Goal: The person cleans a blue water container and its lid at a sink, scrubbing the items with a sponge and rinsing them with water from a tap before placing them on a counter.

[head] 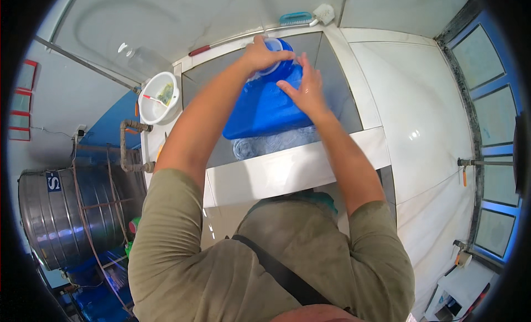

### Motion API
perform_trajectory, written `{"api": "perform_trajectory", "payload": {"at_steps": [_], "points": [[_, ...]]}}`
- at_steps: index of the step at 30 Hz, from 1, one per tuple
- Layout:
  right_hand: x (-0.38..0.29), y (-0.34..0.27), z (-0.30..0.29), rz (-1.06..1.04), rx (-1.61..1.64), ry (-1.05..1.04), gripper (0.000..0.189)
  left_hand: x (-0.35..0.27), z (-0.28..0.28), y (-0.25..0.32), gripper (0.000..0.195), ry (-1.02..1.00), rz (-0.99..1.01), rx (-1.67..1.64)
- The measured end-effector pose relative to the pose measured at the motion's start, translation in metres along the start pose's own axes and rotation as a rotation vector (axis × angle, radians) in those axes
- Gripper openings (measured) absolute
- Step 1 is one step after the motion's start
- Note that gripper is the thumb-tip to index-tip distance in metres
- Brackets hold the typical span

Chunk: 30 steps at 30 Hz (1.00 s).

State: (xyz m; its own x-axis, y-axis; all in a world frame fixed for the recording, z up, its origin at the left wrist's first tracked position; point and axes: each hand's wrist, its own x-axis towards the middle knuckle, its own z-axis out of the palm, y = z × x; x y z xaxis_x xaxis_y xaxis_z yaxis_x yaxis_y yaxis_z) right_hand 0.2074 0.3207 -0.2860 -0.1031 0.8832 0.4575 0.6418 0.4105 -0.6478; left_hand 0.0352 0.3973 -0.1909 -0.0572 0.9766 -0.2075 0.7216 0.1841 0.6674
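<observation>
A blue plastic container (265, 110), wet on top, lies in the grey-tiled basin (336, 89) in front of me. At its far end is a round blue plastic part with a whitish rim (286, 67); whether it is a separate piece, I cannot tell. My left hand (263, 54) grips this round part, its thumb across the rim and its other fingers partly hidden behind. My right hand (308, 87) is at the container's right side, fingers and thumb spread, holding nothing. Its thumb is close to the blue surface; contact is unclear. Clear ridged plastic (271, 143) shows along the container's near side.
The basin's white tiled front wall (269, 168) runs before my body. On the back ledge lie a long-handled brush (323, 15) and a teal scrub brush (295, 18). A white bowl (153, 110) with a sponge stands left, near pipes (124, 143) and a steel tank (54, 218).
</observation>
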Motion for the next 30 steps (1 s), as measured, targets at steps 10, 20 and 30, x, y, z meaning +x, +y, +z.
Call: {"api": "perform_trajectory", "payload": {"at_steps": [10, 20, 30], "points": [[0.013, 0.020, 0.019, 0.009, 0.162, -0.015, 0.049, -0.038, -0.028, -0.116, 0.068, -0.063, -0.121, -0.098], [0.018, -0.011, 0.001, 0.161, -0.190, -0.139, 0.054, -0.060, 0.018, -0.089, 0.064, -0.164, -0.056, -0.405], [-0.001, 0.013, -0.005, -0.149, -0.354, -0.187, 0.037, -0.139, -0.023, -0.162, 0.073, -0.120, 0.006, -0.390]]}}
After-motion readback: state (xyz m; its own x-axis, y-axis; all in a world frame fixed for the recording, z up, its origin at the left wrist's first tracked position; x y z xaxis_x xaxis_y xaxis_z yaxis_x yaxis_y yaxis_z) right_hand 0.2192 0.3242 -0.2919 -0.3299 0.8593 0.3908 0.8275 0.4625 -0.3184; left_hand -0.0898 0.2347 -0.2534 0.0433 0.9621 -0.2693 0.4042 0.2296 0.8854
